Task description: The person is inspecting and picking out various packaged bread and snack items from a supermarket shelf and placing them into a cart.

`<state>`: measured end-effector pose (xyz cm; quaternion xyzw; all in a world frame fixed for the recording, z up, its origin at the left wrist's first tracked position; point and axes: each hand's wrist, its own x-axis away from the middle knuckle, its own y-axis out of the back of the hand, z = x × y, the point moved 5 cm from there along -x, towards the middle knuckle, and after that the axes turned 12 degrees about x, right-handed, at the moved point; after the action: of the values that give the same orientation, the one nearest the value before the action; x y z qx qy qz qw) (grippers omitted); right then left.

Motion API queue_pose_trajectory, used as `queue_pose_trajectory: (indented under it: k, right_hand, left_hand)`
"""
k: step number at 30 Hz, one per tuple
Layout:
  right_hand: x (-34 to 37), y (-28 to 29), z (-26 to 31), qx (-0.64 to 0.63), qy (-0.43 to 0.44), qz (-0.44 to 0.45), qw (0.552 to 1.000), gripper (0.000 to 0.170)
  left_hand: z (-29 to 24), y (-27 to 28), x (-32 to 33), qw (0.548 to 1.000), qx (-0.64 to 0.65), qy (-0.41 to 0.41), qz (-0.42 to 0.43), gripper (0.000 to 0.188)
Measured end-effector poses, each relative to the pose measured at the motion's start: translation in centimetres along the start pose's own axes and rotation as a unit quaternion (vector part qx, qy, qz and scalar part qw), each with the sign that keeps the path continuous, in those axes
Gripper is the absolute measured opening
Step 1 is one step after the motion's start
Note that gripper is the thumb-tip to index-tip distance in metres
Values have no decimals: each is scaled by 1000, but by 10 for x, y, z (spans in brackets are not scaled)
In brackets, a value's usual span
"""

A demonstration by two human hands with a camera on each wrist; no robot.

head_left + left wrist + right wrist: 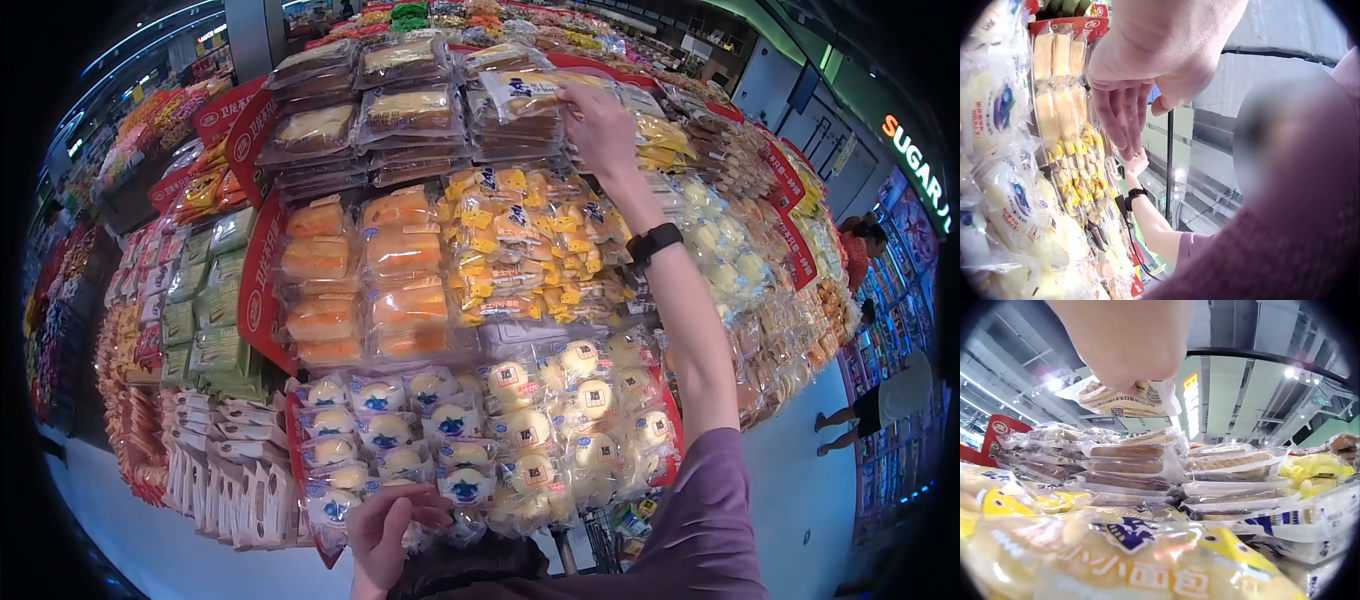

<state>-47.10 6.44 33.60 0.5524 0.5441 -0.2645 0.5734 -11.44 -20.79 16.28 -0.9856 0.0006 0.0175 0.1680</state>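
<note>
My right hand [600,130] pinches the right end of a flat clear-wrapped bread packet [520,93] with blue print. In the right wrist view this packet hangs above stacks of similar packets [1125,467], with the fingers over its top edge. My left hand [390,530] hovers at the near edge of the display, beside wrapped round buns [465,487] with blueberry pictures. Its fingers are loosely bent and hold nothing, as the left wrist view also shows. Yellow-printed small bread bags [520,240] lie below the right forearm.
Orange-toned wrapped loaves [405,245] fill the middle left. Red dividers [262,285] separate the bins. Green packets [215,340] stand farther left. A person [895,385] is in the aisle at the right, beyond the display.
</note>
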Motion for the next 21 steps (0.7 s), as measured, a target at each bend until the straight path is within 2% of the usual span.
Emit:
queue_pose_trajectory:
  k: [3, 6, 10, 13, 16, 19, 21]
  right_hand:
    - [-10, -39, -3, -46, 41, -52, 997, 17]
    - [1, -76, 5, 3, 38, 159, 987, 22]
    - [7, -78, 9, -46, -4, 158, 986, 26]
    - [5, -78, 9, -27, -16, 258, 966, 33]
    - [9, -63, 13, 24, 75, 120, 990, 37]
    - [19, -33, 17, 4, 36, 136, 990, 40]
    - [31, 3, 31, 5, 54, 157, 986, 39]
  left_hand:
    - [1, 4, 3, 999, -14, -7, -28, 30]
    - [-1, 9, 5, 998, -33, -20, -45, 31]
    - [-3, 5, 5, 997, -35, -40, -58, 31]
    - [-5, 4, 5, 998, -24, -38, -46, 29]
    - [-7, 5, 6, 1000, 14, -25, -11, 26]
    - [-11, 7, 10, 1000, 27, -13, 5, 24]
    - [-12, 7, 13, 999, 25, -19, 16, 24]
